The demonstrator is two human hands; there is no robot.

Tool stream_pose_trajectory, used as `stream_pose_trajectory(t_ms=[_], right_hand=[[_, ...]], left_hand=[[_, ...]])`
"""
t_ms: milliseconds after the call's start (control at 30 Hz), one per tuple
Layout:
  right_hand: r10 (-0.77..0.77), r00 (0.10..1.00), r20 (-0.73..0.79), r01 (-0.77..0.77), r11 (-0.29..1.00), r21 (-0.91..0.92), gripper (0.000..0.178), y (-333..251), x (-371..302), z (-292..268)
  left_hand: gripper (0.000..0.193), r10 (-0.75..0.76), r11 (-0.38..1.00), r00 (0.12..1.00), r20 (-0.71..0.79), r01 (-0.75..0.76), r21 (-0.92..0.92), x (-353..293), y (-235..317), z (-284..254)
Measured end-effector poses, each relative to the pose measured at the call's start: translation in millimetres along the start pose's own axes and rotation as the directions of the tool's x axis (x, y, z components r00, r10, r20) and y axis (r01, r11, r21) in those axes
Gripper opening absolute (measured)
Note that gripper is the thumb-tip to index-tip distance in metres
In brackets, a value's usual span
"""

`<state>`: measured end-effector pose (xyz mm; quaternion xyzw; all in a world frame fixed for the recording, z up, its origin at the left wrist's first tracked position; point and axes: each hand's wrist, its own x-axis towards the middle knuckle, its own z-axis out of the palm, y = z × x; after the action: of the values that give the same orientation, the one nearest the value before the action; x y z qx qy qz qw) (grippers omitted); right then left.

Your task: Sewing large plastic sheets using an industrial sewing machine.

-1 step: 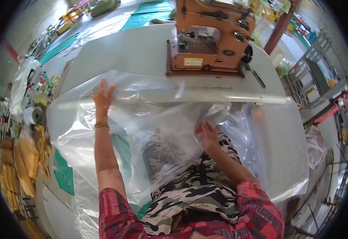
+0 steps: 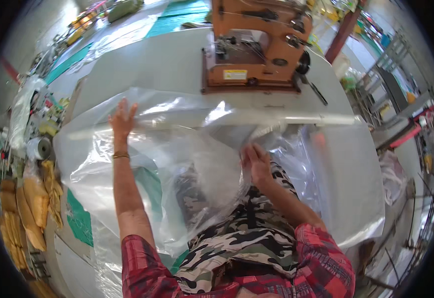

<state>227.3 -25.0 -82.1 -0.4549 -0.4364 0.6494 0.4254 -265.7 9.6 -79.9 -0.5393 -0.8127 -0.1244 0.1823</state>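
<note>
A large clear plastic sheet [image 2: 177, 144] spreads over the pale table and drapes over my lap. My left hand [image 2: 122, 119] lies flat on its far left part, fingers stretched out. Near my thighs, my right hand [image 2: 257, 161] is closed on a gathered edge of the sheet, pinching it between thumb and fingers. Right of that hand hangs more crumpled clear plastic [image 2: 296, 159]. A brown sewing machine [image 2: 257, 49] stands on the table beyond both hands, touched by neither.
A dark slim tool [image 2: 318, 93] lies right of the machine on the table [image 2: 142, 62]. Yellow-brown bundles [image 2: 35, 198] and a white roll [image 2: 39, 147] are at the left. Metal racks [image 2: 383, 82] stand at the right. Green sheeting [image 2: 79, 216] shows below the table's left side.
The view has shifted slightly. My right hand has moved a little away from my body with the sheet's edge, and the plastic's folds there have changed. My left hand stays flat.
</note>
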Motion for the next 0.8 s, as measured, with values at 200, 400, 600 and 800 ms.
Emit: stream_pose_trajectory(t_ms=[200, 400, 600, 800], right_hand=[[-0.614, 0.689, 0.385, 0.529, 0.789, 0.311, 0.024, -97, 10, -103], [-0.273, 0.912, -0.306, 0.147, 0.914, -0.377, 0.020, -28, 55, -160], [-0.286, 0.917, -0.277, 0.232, 0.949, -0.213, 0.030, 69, 22, -194], [-0.161, 0.935, -0.314, -0.282, 0.197, -0.939, 0.046, 141, -27, -293]], left_hand=[[0.061, 0.126, 0.790, 0.992, 0.008, -0.095, -0.605, 18, 1, -26], [0.066, 0.166, 0.970, 0.983, 0.078, -0.148, -0.195, 17, 44, -34], [0.065, 0.206, 0.942, 0.965, 0.163, -0.150, -0.301, 35, 17, -17], [0.059, 0.151, 0.931, 0.980, 0.132, -0.096, -0.352, 31, 17, -16]])
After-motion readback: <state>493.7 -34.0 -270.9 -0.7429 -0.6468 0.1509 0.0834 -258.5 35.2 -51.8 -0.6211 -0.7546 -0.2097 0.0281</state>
